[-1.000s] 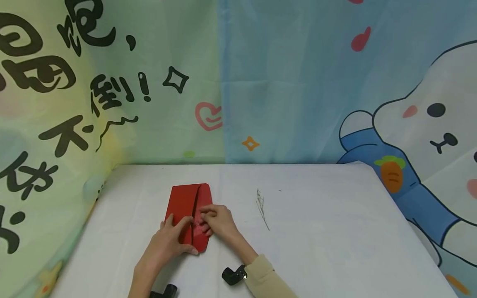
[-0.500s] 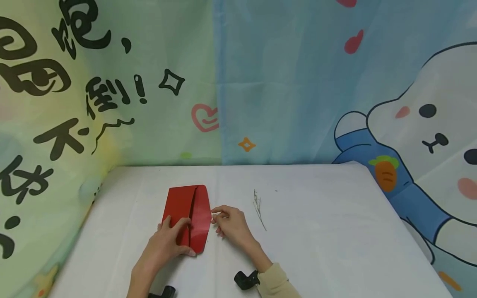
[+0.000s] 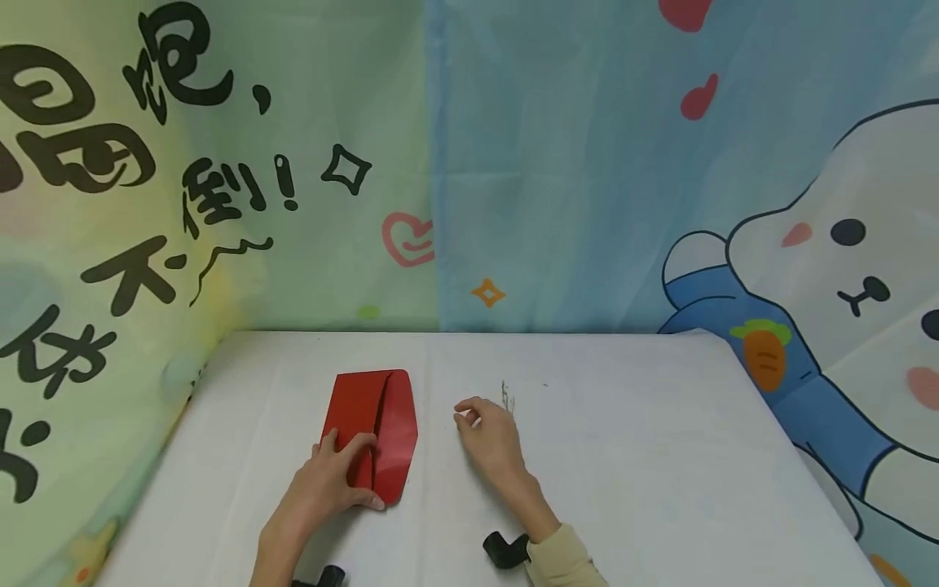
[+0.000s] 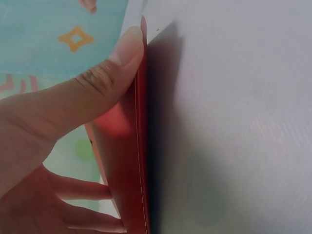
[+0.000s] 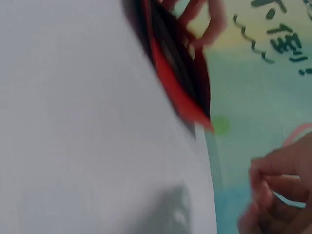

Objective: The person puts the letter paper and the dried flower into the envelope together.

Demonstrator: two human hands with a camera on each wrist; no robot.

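Gripping red envelope (image 3: pixel 363 405) with left hand (image 3: pixel 328 483), right hand (image 3: pixel 495 439) loosely curled beside a thin sprig (image 3: pixel 504 396) that only the head view shows.

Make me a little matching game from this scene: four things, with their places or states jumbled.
1. Envelope
2. Left hand
3. Right hand
4. Sprig

A. Partly hidden by a hand in the head view
B. Holding the envelope
C. Red, flap open
D. Clear of the envelope, near the sprig

Pairs: 1-C, 2-B, 3-D, 4-A
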